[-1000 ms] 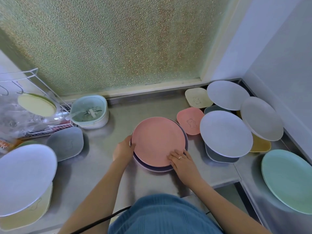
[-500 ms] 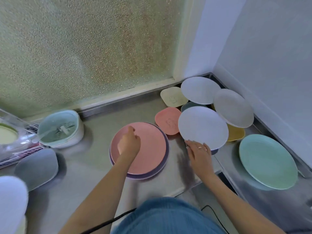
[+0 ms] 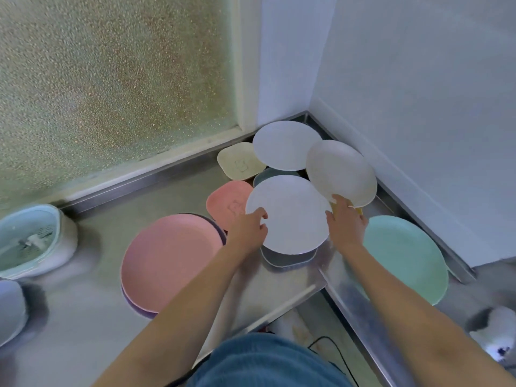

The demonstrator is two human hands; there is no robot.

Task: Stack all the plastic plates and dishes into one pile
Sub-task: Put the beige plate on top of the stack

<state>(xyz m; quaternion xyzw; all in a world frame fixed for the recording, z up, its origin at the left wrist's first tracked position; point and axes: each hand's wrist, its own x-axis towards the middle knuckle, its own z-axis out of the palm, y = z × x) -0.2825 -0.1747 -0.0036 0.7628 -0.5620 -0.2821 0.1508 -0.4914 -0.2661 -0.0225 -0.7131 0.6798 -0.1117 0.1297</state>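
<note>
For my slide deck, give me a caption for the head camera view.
Both hands, left hand and right hand, grip a white plate beside the pink plate pile on a steel counter.

Big pink plate [image 3: 170, 258] sits on a purple one [image 3: 139, 310] on the steel counter. Right of it, a white plate [image 3: 293, 216] rests on a grey dish [image 3: 287, 259]. More white, cream, small pink and mint plates crowd the corner, overlapping.
</note>
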